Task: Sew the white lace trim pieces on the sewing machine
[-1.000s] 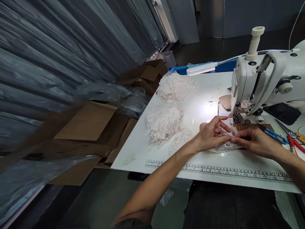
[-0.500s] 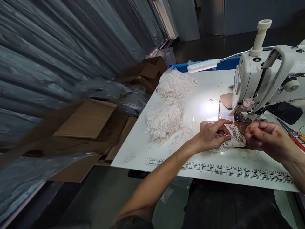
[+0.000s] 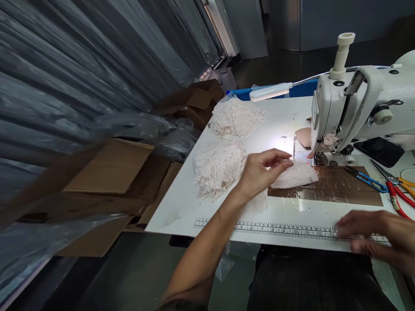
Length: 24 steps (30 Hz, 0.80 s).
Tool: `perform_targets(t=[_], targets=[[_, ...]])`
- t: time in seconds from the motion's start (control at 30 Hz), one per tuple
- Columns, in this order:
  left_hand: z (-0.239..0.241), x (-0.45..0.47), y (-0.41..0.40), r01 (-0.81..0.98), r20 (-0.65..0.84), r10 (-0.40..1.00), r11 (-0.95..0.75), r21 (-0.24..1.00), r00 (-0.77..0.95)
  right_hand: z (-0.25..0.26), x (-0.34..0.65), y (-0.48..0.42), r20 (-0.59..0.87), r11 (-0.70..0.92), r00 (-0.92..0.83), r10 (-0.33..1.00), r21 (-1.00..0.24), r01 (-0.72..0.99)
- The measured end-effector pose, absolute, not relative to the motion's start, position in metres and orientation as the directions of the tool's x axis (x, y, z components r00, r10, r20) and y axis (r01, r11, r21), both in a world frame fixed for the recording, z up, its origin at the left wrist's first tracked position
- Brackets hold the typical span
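My left hand (image 3: 264, 170) pinches the upper left edge of a white lace piece (image 3: 295, 175), closed between thumb and fingers. The piece lies partly over a brown plate (image 3: 343, 185) in front of the sewing machine (image 3: 337, 112). My right hand (image 3: 379, 235) is blurred by motion over the table's front edge, near the printed ruler (image 3: 292, 231), with fingers apart and nothing seen in it. Blue thread snips (image 3: 369, 178) rest on the right part of the brown plate. Left of my left hand lies a bundle of white lace (image 3: 218, 166).
A second lace bundle (image 3: 238, 116) lies farther back on the white table (image 3: 175, 207). Red-handled scissors (image 3: 394, 194) and a black flat object (image 3: 379, 151) are at the right. A lamp (image 3: 270, 91) reaches over the table. Cardboard boxes (image 3: 110, 166) stand at the left.
My right hand has left the lace and moved down toward the table's front edge. My left hand has shifted left with the lace piece, uncovering the brown plate and the blue snips.
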<state>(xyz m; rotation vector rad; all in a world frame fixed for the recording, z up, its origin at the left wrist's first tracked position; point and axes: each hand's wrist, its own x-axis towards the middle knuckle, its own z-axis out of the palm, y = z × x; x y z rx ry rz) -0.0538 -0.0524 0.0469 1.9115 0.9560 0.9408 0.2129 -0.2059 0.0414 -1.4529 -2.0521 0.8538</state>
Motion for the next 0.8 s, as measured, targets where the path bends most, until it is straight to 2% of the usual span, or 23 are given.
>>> perform_targets(t=[0.07, 0.1, 0.2, 0.23, 0.33, 0.43, 0.53, 0.67, 0.8], targets=[[0.058, -0.056, -0.060, 0.362, 0.453, 0.811, -0.575, 0.734, 0.369, 0.034, 0.221, -0.194, 0.051, 0.292, -0.335, 0.941, -0.623, 0.726], [0.061, -0.054, -0.066, 0.384, 0.503, 0.760, -0.645, 0.661, 0.412, 0.032, 0.225, -0.188, 0.062, 0.312, -0.341, 0.938, -0.580, 0.752], [0.051, -0.043, -0.091, 0.313, 0.430, 0.524, -0.825, 0.471, 0.736, 0.025, 0.234, -0.174, 0.137, 0.345, -0.320, 0.937, -0.487, 0.803], [0.045, -0.038, -0.098, 0.304, 0.351, 0.463, -0.854, 0.421, 0.814, 0.023, 0.237, -0.172, 0.171, 0.343, -0.298, 0.939, -0.460, 0.819], [0.030, -0.032, -0.106, 0.231, 0.234, 0.332, -0.899, 0.372, 0.914, 0.016, 0.239, -0.172, 0.264, 0.312, -0.217, 0.940, -0.399, 0.862], [0.029, -0.038, -0.093, 0.292, 0.286, 0.385, -0.902, 0.319, 0.877, 0.012, 0.231, -0.175, 0.299, 0.320, -0.208, 0.931, -0.402, 0.858], [0.030, -0.040, -0.079, 0.410, 0.332, 0.438, -0.899, 0.154, 0.835, 0.011, 0.209, -0.178, 0.357, 0.382, -0.245, 0.902, -0.392, 0.837], [0.013, -0.031, -0.079, 0.373, 0.324, 0.363, -0.927, 0.032, 0.874, 0.006, 0.173, -0.179, 0.471, 0.531, -0.374, 0.799, -0.262, 0.806], [-0.005, -0.024, -0.066, 0.454, 0.197, 0.439, -0.891, -0.033, 0.877, -0.003, 0.159, -0.172, 0.436, 0.627, -0.529, 0.728, -0.112, 0.771]])
